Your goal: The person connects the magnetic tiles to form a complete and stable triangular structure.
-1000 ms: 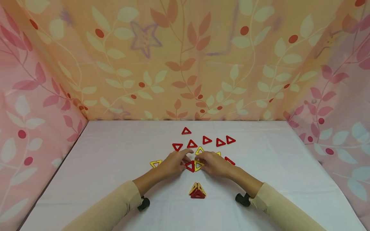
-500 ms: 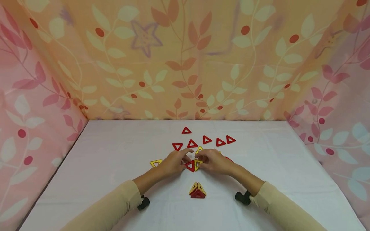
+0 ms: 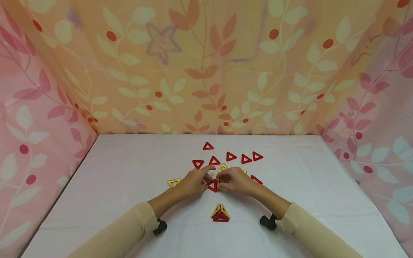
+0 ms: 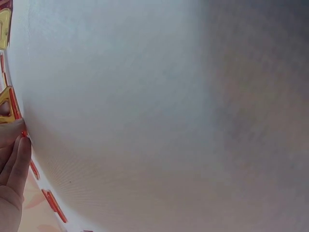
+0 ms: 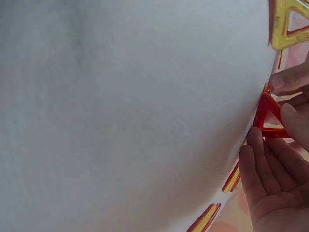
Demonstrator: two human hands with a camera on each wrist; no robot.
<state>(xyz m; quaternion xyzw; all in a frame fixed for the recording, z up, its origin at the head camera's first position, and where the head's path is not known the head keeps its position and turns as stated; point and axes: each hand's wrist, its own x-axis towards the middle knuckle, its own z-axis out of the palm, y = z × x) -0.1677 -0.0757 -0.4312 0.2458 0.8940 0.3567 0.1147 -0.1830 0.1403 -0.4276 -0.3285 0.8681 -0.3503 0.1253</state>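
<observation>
My left hand (image 3: 196, 180) holds a red triangular magnetic tile (image 3: 215, 185) by its left corner, low over the white table. Close on its right, my right hand (image 3: 238, 181) pinches a yellow triangular magnetic tile (image 3: 218, 184) stood up along the red one's edge; mostly the fingers hide it. In the left wrist view the yellow tile (image 4: 6, 119) shows its face. The right wrist view shows the red tile (image 5: 260, 116) between the fingertips. Nearer the body stands a small pyramid (image 3: 221, 216) of red and yellow tiles.
Several loose red tiles (image 3: 231, 159) lie beyond the hands. A yellow tile (image 3: 179, 180) is left of the left hand. Another yellow tile (image 3: 223, 165) lies just behind the fingers, and a red tile (image 3: 256, 180) by the right hand. Patterned cloth (image 3: 206, 71) surrounds the table.
My right hand has moved slightly left and tipped the yellow tile from flat up onto its edge against the red tile. The left hand has stayed in place.
</observation>
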